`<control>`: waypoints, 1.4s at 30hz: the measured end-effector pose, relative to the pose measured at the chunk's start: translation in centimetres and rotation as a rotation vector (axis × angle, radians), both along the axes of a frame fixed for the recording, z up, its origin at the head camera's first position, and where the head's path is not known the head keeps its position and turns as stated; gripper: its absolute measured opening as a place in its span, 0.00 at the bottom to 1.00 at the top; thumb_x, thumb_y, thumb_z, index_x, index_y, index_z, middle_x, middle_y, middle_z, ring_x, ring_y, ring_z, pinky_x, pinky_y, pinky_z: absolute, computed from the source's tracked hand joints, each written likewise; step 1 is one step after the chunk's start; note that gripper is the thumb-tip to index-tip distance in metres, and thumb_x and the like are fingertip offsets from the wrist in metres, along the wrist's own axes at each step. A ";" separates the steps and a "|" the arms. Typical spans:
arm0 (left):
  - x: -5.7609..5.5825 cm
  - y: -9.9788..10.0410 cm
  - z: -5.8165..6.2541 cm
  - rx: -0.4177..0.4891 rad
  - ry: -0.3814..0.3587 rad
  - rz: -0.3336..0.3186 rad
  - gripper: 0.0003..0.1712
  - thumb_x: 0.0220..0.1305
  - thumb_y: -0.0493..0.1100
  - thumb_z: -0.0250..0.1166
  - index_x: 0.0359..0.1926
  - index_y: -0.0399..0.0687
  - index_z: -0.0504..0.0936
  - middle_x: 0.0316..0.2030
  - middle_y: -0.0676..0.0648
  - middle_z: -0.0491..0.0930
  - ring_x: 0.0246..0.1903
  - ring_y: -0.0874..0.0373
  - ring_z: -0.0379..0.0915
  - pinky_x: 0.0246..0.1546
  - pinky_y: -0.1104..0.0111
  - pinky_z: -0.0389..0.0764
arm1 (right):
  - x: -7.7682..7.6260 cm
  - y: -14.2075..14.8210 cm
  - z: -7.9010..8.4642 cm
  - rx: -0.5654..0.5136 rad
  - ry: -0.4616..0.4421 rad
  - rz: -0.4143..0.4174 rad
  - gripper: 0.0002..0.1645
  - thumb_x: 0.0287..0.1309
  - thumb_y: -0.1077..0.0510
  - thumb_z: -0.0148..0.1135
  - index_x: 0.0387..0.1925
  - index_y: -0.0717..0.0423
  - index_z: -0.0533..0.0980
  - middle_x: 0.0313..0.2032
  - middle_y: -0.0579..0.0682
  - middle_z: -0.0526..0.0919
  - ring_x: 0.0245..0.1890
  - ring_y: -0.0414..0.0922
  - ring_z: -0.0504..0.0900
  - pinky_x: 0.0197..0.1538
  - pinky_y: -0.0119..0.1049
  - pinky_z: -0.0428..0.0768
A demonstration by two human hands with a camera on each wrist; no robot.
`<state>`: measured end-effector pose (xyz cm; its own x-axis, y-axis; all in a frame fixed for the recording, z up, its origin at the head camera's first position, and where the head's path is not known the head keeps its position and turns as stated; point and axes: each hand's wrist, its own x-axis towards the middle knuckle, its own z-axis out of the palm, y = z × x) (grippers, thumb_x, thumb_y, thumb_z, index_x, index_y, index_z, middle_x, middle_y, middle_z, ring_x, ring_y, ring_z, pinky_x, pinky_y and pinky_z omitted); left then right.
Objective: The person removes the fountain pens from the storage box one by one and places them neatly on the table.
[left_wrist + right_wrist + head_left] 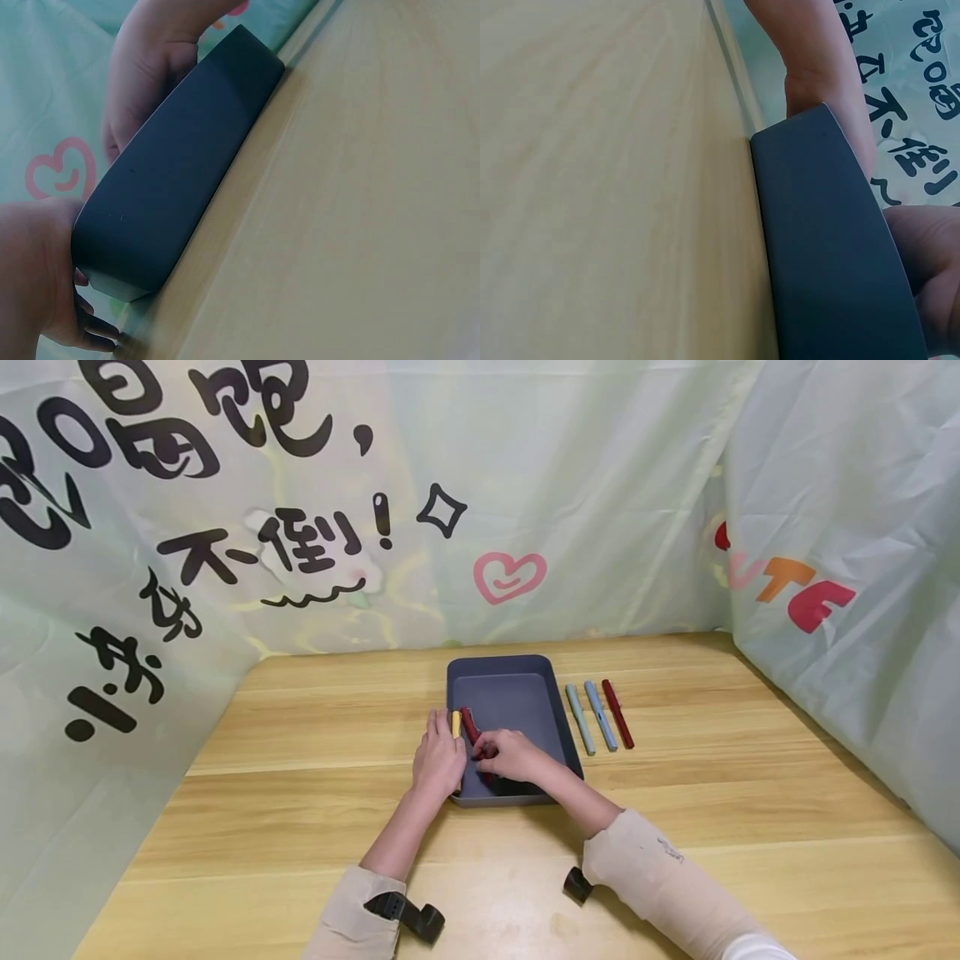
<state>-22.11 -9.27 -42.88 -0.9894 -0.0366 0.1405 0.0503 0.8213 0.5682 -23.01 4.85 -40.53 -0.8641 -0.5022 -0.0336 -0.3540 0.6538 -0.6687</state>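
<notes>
A dark grey tray [510, 693] stands on the table. My left hand [438, 760] grips its left wall, fingers along the outside and thumb over the inner side. Just inside that wall lies a yellow pen [456, 725], partly covered by the thumb. With curled fingers my right hand [512, 755] pinches a dark red pen [468, 722] over the tray's left part, tilted beside the yellow one. Both wrist views show mostly the tray's front wall [176, 172], with the left hand [37, 274] at its corner; the pens are hidden there.
Right of the tray lie a pale green pen [581, 720], a light blue pen [602, 716] and another dark red pen [618, 714], side by side. Printed curtains [600, 527] close off the table's [300, 827] back and sides. Black wrist devices [408, 917] sit near the sleeves.
</notes>
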 end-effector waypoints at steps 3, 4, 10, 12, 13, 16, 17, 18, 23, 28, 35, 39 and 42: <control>0.0 0.0 0.1 0.005 0.004 -0.002 0.30 0.67 0.41 0.49 0.67 0.36 0.53 0.66 0.35 0.50 0.54 0.39 0.63 0.48 0.51 0.69 | 0.0 0.2 0.2 0.029 0.026 -0.023 0.08 0.48 0.63 0.68 0.33 0.56 0.79 0.21 0.45 0.76 0.20 0.40 0.73 0.28 0.31 0.72; 0.0 -0.1 0.2 0.006 0.003 -0.001 0.30 0.67 0.41 0.49 0.67 0.36 0.53 0.66 0.35 0.50 0.54 0.39 0.63 0.48 0.51 0.69 | 0.0 0.2 0.2 0.048 0.039 -0.025 0.08 0.47 0.63 0.69 0.33 0.56 0.79 0.22 0.45 0.75 0.22 0.40 0.72 0.29 0.32 0.72; 0.1 -0.2 0.1 0.013 -0.013 -0.004 0.30 0.68 0.41 0.48 0.67 0.37 0.52 0.67 0.35 0.49 0.55 0.39 0.62 0.49 0.52 0.68 | 0.1 0.2 0.2 0.127 0.077 -0.012 0.12 0.45 0.64 0.71 0.34 0.55 0.77 0.24 0.47 0.73 0.29 0.43 0.69 0.34 0.36 0.70; 0.0 -0.2 0.0 0.017 -0.016 -0.006 0.30 0.68 0.41 0.48 0.68 0.37 0.52 0.67 0.35 0.49 0.55 0.39 0.62 0.50 0.52 0.67 | 0.1 0.3 0.3 0.122 0.067 -0.023 0.12 0.46 0.65 0.70 0.34 0.54 0.77 0.24 0.47 0.73 0.29 0.43 0.69 0.34 0.36 0.70; 0.0 -0.1 0.0 0.017 -0.017 -0.006 0.31 0.68 0.41 0.48 0.68 0.37 0.52 0.67 0.35 0.49 0.56 0.39 0.62 0.50 0.52 0.67 | 0.2 0.4 0.3 0.112 0.060 -0.027 0.12 0.46 0.65 0.69 0.34 0.54 0.77 0.24 0.46 0.74 0.28 0.43 0.70 0.33 0.36 0.70; 0.0 -0.1 0.0 0.014 -0.014 -0.005 0.31 0.68 0.42 0.48 0.68 0.37 0.52 0.67 0.35 0.49 0.56 0.39 0.62 0.50 0.52 0.67 | 0.2 0.6 0.3 0.065 0.023 -0.040 0.11 0.47 0.67 0.68 0.34 0.55 0.77 0.22 0.46 0.75 0.25 0.43 0.71 0.31 0.34 0.71; -0.1 -0.1 0.0 0.013 -0.012 -0.003 0.31 0.68 0.41 0.48 0.68 0.37 0.52 0.67 0.35 0.49 0.56 0.39 0.62 0.50 0.52 0.67 | 0.2 0.7 0.3 0.050 0.011 -0.045 0.11 0.47 0.67 0.68 0.34 0.55 0.77 0.23 0.46 0.75 0.24 0.43 0.72 0.30 0.34 0.71; -0.1 -0.1 0.0 0.010 -0.011 -0.002 0.31 0.68 0.42 0.48 0.67 0.37 0.52 0.67 0.35 0.50 0.56 0.40 0.62 0.50 0.52 0.67 | 0.1 0.8 0.3 0.031 -0.003 -0.047 0.11 0.47 0.68 0.67 0.34 0.55 0.77 0.23 0.46 0.76 0.24 0.43 0.72 0.30 0.33 0.72; -0.1 -0.1 0.0 0.002 -0.018 -0.001 0.31 0.68 0.42 0.48 0.67 0.37 0.52 0.67 0.35 0.49 0.56 0.40 0.62 0.50 0.52 0.67 | 0.1 1.4 0.0 -0.042 -0.065 -0.074 0.12 0.48 0.69 0.66 0.36 0.56 0.78 0.24 0.47 0.77 0.24 0.42 0.74 0.28 0.33 0.74; -0.1 0.0 -0.1 0.010 -0.015 -0.001 0.30 0.68 0.41 0.48 0.67 0.37 0.52 0.66 0.35 0.50 0.55 0.40 0.62 0.51 0.52 0.67 | 0.2 1.8 0.2 -0.099 -0.111 -0.088 0.13 0.48 0.70 0.65 0.37 0.57 0.78 0.25 0.48 0.78 0.24 0.43 0.74 0.28 0.33 0.74; -0.1 0.0 -0.1 0.014 -0.004 -0.002 0.30 0.68 0.41 0.48 0.67 0.37 0.52 0.66 0.35 0.50 0.56 0.39 0.62 0.52 0.52 0.66 | 0.2 2.7 0.3 -0.213 -0.204 -0.079 0.12 0.51 0.71 0.61 0.40 0.62 0.77 0.29 0.53 0.78 0.23 0.44 0.75 0.29 0.36 0.76; -0.1 -0.1 -0.1 0.021 -0.003 -0.002 0.30 0.68 0.41 0.48 0.67 0.37 0.52 0.66 0.35 0.50 0.56 0.39 0.62 0.52 0.52 0.66 | 0.1 3.3 0.2 -0.273 -0.272 -0.089 0.13 0.55 0.73 0.56 0.42 0.64 0.76 0.32 0.56 0.76 0.26 0.45 0.75 0.31 0.38 0.79; -0.1 -0.1 -0.2 0.020 -0.001 -0.001 0.30 0.67 0.41 0.47 0.67 0.36 0.52 0.66 0.35 0.50 0.55 0.39 0.62 0.51 0.52 0.67 | 0.1 3.7 0.1 -0.294 -0.298 -0.093 0.13 0.56 0.74 0.53 0.44 0.65 0.75 0.34 0.56 0.75 0.29 0.46 0.76 0.33 0.40 0.79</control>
<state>-22.19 -9.36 -43.05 -0.9895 -0.0381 0.1391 0.0510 0.8100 0.5843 -22.90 8.57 -40.42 -0.8801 -0.4485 -0.1557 -0.0657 0.4400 -0.8956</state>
